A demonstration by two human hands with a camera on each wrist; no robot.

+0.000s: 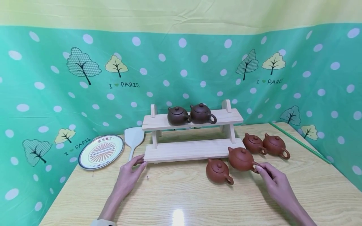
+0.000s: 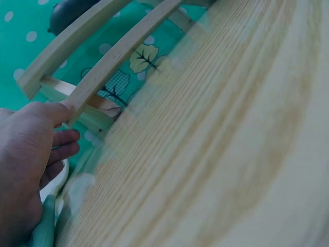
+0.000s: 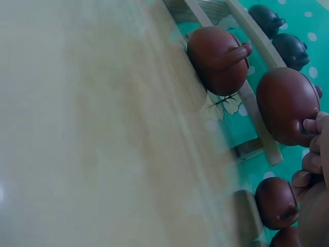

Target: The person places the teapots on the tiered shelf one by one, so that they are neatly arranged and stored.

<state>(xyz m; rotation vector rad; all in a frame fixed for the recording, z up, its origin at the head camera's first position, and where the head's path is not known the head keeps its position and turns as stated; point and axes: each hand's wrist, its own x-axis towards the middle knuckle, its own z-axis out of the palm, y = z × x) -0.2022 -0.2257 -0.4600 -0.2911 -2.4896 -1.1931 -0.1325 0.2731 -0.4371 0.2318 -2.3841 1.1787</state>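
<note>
A two-tier wooden stand (image 1: pixel 183 151) stands on the table, with two dark brown teapots (image 1: pixel 177 116) side by side on its upper board. My left hand (image 1: pixel 128 176) holds the left end of the lower board; in the left wrist view its thumb lies against the board's edge (image 2: pixel 105 72). By its handle, my right hand (image 1: pixel 275 182) pinches a reddish-brown teapot (image 1: pixel 240 159), which is at the lower board's right front corner. Whether its base touches the board, I cannot tell. Another reddish-brown teapot (image 1: pixel 217 172) sits on the table just in front of the stand.
Two more reddish-brown teapots (image 1: pixel 274 145) stand on the table right of the stand. To its left lie a white spatula (image 1: pixel 134 137) and a patterned round plate (image 1: pixel 101 152). A green rod (image 1: pixel 301 142) runs along the right side, and a polka-dot curtain (image 1: pixel 183 62) hangs behind.
</note>
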